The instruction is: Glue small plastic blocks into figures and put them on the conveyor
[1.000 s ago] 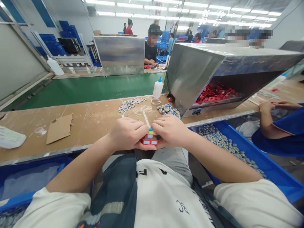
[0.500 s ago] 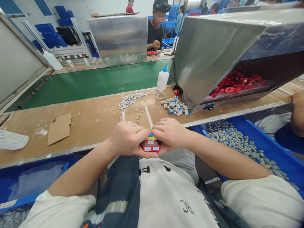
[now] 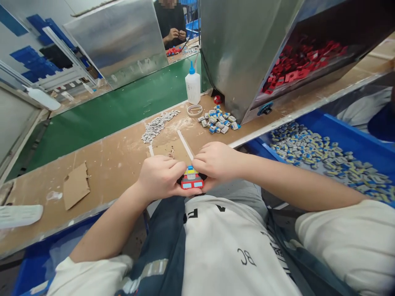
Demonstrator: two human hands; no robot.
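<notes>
Between my two hands, close to my chest at the bench's front edge, is a small red toy car (image 3: pixel 192 182) with light blue windows and a grey, yellow and blue piece on top. My left hand (image 3: pixel 162 176) grips its left side, thumb along the lower edge. On the other side my right hand (image 3: pixel 214 164) is closed round it, fingers bent over the top. My fingers hide both flanks of the car. Beyond my hands lie a pile of small grey pieces (image 3: pixel 157 126) and a pile of grey-blue blocks (image 3: pixel 218 121).
A white bottle with a blue cap (image 3: pixel 193 86) stands behind a tape ring (image 3: pixel 194 109). At right, a metal bin (image 3: pixel 243 53) holds red parts (image 3: pixel 296 65), above a blue crate (image 3: pixel 348 131) of pieces. Torn cardboard (image 3: pixel 76 187) lies left. A co-worker (image 3: pixel 173 28) sits across the green belt (image 3: pixel 123 98).
My view has tilted and turned to the right, so the bench slants more. Both hands keep their hold on the toy car, with little visible change in grip.
</notes>
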